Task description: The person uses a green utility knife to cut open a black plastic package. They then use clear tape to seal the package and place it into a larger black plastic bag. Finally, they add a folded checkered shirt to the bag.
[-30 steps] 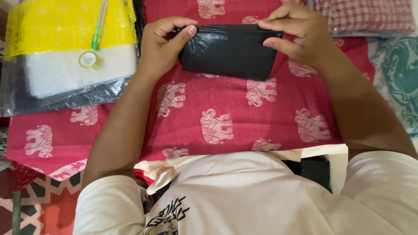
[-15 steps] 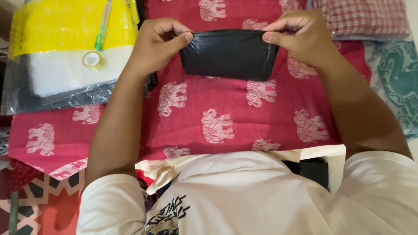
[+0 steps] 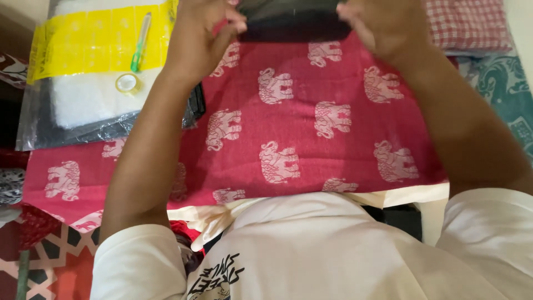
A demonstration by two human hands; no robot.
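Black pouch, flat and dark, sits at 12 o'clock in the head view, partly cut off by the upper edge; held above the red cloth with pale elephant print. Left hand at about 11 o'clock: fingers curled, thumb and fingertips pinched on the pouch's left end. Right hand at about 1 o'clock: closed on the pouch's right end, fingers bent over its top edge; motion blur hides the exact finger placement. Both forearms run down toward 6 o'clock, where a white shirt with a dark printed graphic fills the lower frame. At 10 o'clock: clear plastic package, rectangular, with a broad yellow band across its upper part and white filling beneath. On it lie a green-handled pen-like tool, tilted, and just below that a small roll of clear tape. At 1–2 o'clock: red-and-white checked fabric. At 3 o'clock: teal patterned fabric.
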